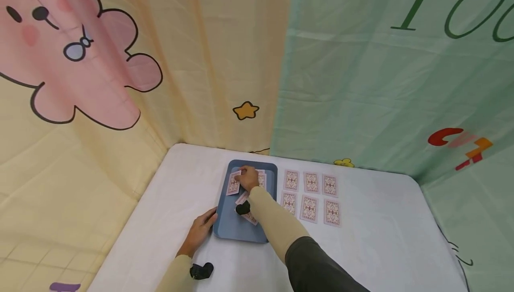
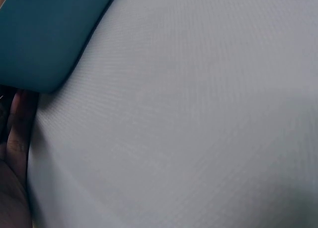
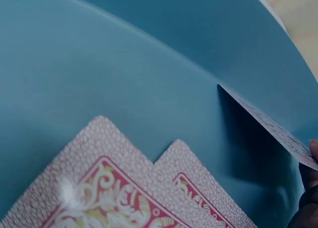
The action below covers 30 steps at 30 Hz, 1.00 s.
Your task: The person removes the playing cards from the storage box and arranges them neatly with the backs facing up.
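Observation:
In the head view a blue tray (image 1: 237, 234) lies on the table, holding several playing cards with red patterned backs. Over the tray's far part, my right hand (image 1: 250, 178) pinches the edge of one playing card (image 1: 233, 184). That card (image 3: 271, 123) stands tilted against the tray's side in the right wrist view, with fingertips at its end. Two overlapping cards (image 3: 124, 188) lie face down on the tray floor nearby. My left hand (image 1: 201, 229) rests at the tray's left edge; in the left wrist view its straight fingers (image 2: 19, 138) reach below the rim.
To the right of the tray, face-down cards (image 1: 308, 208) lie in two rows of three on the white tablecloth (image 1: 373, 247). Printed curtains (image 1: 341, 82) hang behind the table and along its sides. Dark straps (image 1: 201, 271) sit at both wrists.

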### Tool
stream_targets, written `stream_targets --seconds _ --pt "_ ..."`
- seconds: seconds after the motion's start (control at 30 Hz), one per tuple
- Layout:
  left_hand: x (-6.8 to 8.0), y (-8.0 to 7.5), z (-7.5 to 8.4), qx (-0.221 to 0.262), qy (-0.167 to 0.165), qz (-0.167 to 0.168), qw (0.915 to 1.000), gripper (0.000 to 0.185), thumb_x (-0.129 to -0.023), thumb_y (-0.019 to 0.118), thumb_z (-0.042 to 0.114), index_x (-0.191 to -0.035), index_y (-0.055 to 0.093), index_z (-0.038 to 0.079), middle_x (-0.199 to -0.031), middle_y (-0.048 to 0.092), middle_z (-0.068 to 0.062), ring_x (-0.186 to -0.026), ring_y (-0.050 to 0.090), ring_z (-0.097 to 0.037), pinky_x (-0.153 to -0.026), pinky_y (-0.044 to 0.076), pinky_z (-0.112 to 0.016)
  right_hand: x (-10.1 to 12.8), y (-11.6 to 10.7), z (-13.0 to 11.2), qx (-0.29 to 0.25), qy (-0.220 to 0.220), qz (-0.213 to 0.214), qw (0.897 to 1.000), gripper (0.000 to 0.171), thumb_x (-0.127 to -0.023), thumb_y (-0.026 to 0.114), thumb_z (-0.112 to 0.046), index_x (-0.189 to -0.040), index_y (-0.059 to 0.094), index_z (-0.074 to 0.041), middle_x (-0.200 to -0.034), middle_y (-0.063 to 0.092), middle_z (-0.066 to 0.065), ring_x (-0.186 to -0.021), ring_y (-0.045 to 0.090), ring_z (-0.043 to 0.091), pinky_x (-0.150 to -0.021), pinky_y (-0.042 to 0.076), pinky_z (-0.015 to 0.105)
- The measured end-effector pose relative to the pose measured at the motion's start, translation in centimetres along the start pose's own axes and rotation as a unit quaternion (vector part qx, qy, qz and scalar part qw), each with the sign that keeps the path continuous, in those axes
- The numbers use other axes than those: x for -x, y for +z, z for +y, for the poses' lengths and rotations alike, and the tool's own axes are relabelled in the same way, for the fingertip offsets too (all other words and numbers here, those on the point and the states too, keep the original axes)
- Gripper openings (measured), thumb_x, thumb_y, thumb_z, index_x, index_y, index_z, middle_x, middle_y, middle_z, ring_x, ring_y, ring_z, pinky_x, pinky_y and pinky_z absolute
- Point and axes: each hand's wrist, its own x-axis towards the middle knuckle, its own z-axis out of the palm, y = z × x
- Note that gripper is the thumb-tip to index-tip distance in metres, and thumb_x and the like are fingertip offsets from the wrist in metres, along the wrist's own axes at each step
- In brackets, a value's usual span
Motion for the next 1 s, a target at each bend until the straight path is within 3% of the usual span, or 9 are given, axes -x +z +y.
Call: stream_targets --seconds 0.27,0.47,0.63,1.0 --pt "0.0 0.2 0.2 0.002 -0.001 -0.001 1.0000 0.047 -0.101 0.051 0.022 -0.139 0.047 -0.005 -0.142 0.046 -0.024 -0.136 0.035 -0.041 -0.111 0.029 -0.054 0.5 -0.3 -0.1 -0.012 0.012 -0.006 1.000 0.026 -0.083 0.074 -0.008 -0.108 0.069 -0.004 -0.086 0.063 0.005 -0.073 0.058 0.015 -0.063 0.050 0.027" --pt "-0.1 0.0 0.2 -0.005 -0.002 -0.002 1.0000 0.048 -0.102 0.050 0.024 -0.140 0.046 -0.005 -0.143 0.045 -0.024 -0.137 0.034 -0.041 -0.112 0.028 -0.054 1.2 -1.0 -0.3 -0.038 -0.011 0.010 0.999 0.028 -0.081 0.076 -0.006 -0.108 0.070 -0.002 -0.079 0.063 0.006 -0.065 0.055 0.013 -0.057 0.047 0.024" --pt "-0.2 0.0 0.1 -0.005 -0.004 -0.005 1.0000 0.048 -0.103 0.048 0.023 -0.140 0.044 -0.006 -0.144 0.043 -0.025 -0.137 0.033 -0.042 -0.111 0.028 -0.055 2.1 -2.7 -0.2 -0.075 -0.026 0.008 0.997 0.026 -0.082 0.075 -0.005 -0.107 0.070 -0.002 -0.073 0.065 0.006 -0.058 0.053 0.010 -0.052 0.045 0.022" --pt "-0.3 -0.3 -0.1 -0.032 -0.003 -0.010 0.9994 0.050 -0.103 0.048 0.025 -0.141 0.042 -0.007 -0.144 0.041 -0.026 -0.138 0.031 -0.042 -0.112 0.026 -0.055 4.1 -6.5 0.6 -0.143 -0.010 0.009 0.990 0.026 -0.085 0.073 -0.008 -0.110 0.069 -0.003 -0.080 0.069 0.008 -0.062 0.064 0.013 -0.058 0.055 0.029"
